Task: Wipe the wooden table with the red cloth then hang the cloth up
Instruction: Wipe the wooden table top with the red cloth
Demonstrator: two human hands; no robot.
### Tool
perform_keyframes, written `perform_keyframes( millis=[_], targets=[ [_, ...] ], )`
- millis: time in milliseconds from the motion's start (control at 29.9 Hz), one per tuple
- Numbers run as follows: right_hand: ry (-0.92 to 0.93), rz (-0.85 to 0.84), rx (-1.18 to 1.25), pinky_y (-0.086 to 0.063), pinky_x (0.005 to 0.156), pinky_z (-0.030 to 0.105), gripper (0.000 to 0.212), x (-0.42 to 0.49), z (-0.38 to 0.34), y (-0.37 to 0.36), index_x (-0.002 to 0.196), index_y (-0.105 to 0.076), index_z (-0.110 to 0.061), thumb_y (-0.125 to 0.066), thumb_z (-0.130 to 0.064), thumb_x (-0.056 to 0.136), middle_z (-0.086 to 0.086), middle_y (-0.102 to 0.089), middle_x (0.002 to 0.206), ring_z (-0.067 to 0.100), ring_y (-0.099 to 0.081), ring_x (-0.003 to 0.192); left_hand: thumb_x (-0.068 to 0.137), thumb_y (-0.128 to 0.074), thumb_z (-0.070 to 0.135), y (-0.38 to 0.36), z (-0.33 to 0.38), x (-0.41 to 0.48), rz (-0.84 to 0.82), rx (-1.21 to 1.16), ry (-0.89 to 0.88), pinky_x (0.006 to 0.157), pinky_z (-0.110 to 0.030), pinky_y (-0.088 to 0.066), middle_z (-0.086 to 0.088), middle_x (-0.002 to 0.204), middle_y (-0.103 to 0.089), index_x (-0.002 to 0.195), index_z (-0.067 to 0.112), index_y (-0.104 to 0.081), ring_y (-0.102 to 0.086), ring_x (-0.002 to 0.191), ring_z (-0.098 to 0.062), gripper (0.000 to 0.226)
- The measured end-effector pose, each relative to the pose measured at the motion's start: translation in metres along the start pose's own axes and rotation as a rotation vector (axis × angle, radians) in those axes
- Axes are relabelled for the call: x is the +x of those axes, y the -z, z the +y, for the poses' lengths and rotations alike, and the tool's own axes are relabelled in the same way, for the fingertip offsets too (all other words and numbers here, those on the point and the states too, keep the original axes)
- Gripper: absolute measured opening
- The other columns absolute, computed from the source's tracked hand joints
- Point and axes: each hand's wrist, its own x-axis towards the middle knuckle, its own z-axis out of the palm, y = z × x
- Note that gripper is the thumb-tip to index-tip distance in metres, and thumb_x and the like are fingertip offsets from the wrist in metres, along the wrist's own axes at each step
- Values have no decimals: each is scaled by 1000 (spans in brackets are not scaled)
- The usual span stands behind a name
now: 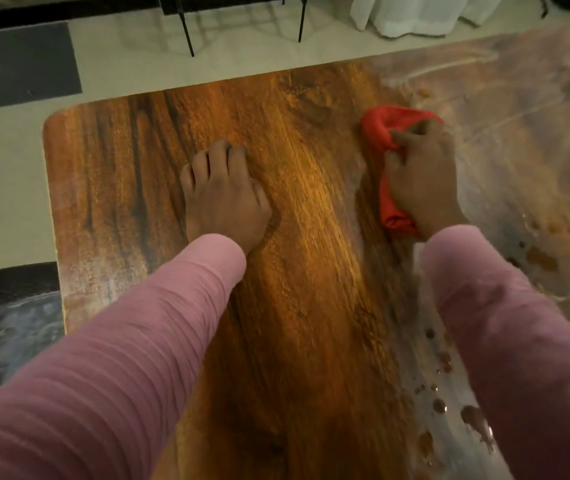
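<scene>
Head view, looking down: the wooden desk (311, 271) fills most of the shot, w/ both pink sleeves (138, 341) reaching in from the bottom. The right grip (422, 181) is closed round the red cloth (380, 128), which is bunched into a wad. Cloth pokes out ahead of the fingers and again under the heel of the hand. It sits on the desk right of centre, at the line between bright, clean-looking wood and a pale streaky film to the right. The left grip (222, 199) holds nothing: fingers loosely bent, tips resting on the desk, well apart from the cloth (bracing, prob.).

Brown droplets (540, 258) lie on the filmy side, and smaller drops (439, 405) sit by the near edge, just beside the right sleeve. So wiping looks part done: L half looks dry, R half doesn't. Hanging isn't started, and I can't ID any hook or rail.

Risks, as I judge them:
- The wad is small vs. the wet area, so it may only push liquid about & leave streaks.
- Drops by the near edge could get swept off onto the floor (6, 174).
- The right sleeve hangs low over those drops and could soak them up.
- The left grip on clean-looking wood may leave prints.
- A sodden cloth would drip once hung.
</scene>
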Motion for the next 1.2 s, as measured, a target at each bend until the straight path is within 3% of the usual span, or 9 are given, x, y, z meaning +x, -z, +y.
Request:
perform_keyframes(
  millis=[134,368,535,635,702,802,902,1103,1203],
  targets=[
    [-85,13,5,-36,98,36,42,-6,-9,0,130,-60,-21,-48,-17,90,13,-47,125,34,-39,120,87,-38,26,0,1,0,1,13,1,101,-50,-30,-14,132,-47,123,9,-51,-42,118,-35,42],
    [273,-64,48,-43,85,38,40,-86,-51,-12,123,-64,-20,-53,-20,84,6,-53,112,29,-46,104,86,-38,27,0,2,0,-4,38,15,103,-51,-31,-13,133,-47,123,10,-52,-42,120,-36,43],
    [-48,62,22,-37,97,34,41,-59,-9,1,128,-61,-18,-49,-15,89,11,-50,120,31,-42,116,86,-41,22,4,2,-5,24,78,-97,98,-49,-33,-13,128,-50,120,10,-53,-45,113,-35,38],
    [-120,71,12,-37,100,36,41,-56,-16,3,128,-61,-18,-47,-15,89,13,-49,122,33,-41,118,81,-46,20,10,15,-24,36,58,-67,95,-47,-33,-10,128,-52,117,12,-56,-47,112,-34,38],
    [-79,31,23,-39,98,38,41,-70,-27,3,127,-61,-21,-48,-17,88,10,-48,122,31,-41,117,76,-44,24,13,33,-49,25,-12,-18,93,-46,-34,-8,127,-53,116,16,-58,-48,111,-33,43],
    [149,-52,34,-42,88,40,41,-113,-44,-1,123,-63,-21,-49,-18,84,8,-51,114,29,-44,105,73,-37,27,13,57,-86,2,-124,50,92,-46,-35,-5,128,-54,118,17,-57,-48,113,-31,50],
    [266,-82,36,-42,85,39,42,-134,-36,5,122,-65,-19,-51,-18,82,10,-55,112,31,-46,99,76,-44,23,8,65,-105,-4,-160,73,95,-46,-34,-6,130,-54,121,16,-55,-48,116,-31,48],
    [-77,6,-48,-34,95,33,40,-89,37,28,129,-60,-17,-49,-16,90,13,-47,126,34,-39,119,78,-39,24,2,66,-108,-47,-108,4,102,-49,-31,-8,135,-49,127,15,-53,-43,121,-32,51],
    [-113,12,-58,-35,94,33,41,-93,31,28,128,-60,-18,-48,-16,89,12,-47,125,33,-40,117,79,-38,23,1,67,-108,-47,-93,11,102,-48,-31,-9,136,-49,127,14,-53,-42,122,-34,51]
  ],
)
